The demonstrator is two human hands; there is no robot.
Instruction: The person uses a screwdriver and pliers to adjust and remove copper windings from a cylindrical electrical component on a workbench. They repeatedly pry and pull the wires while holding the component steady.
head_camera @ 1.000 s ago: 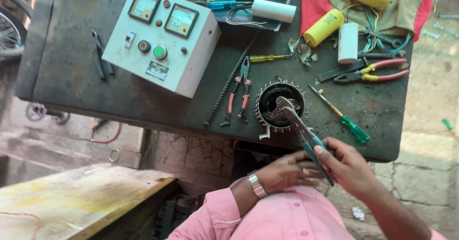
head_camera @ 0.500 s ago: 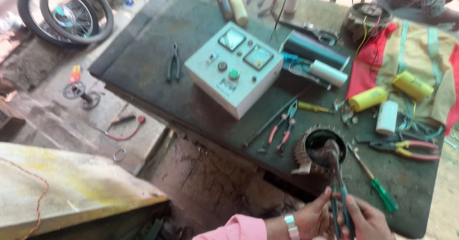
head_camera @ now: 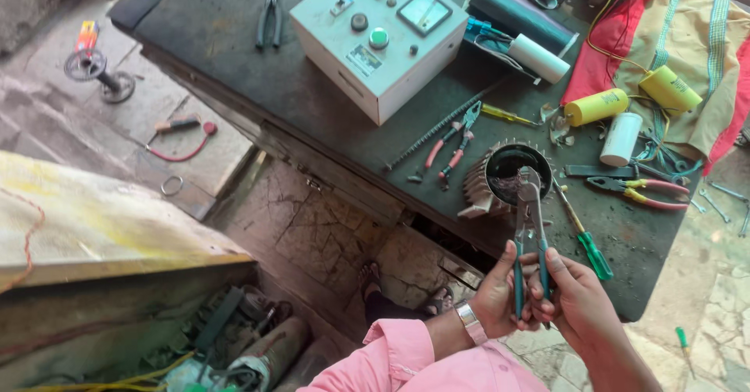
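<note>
You are gripping the pliers (head_camera: 529,236) with both hands: your left hand (head_camera: 494,298) is wrapping around one green handle and your right hand (head_camera: 574,302) is closing on the other. The plier tips are reaching into the stator (head_camera: 500,179), which is sitting near the front edge of the desk (head_camera: 234,71). A green screwdriver (head_camera: 582,232) is lying just beside the stator on its right, and red-handled pliers (head_camera: 453,143) are lying to its left. A grey meter box (head_camera: 375,36) is standing further back.
</note>
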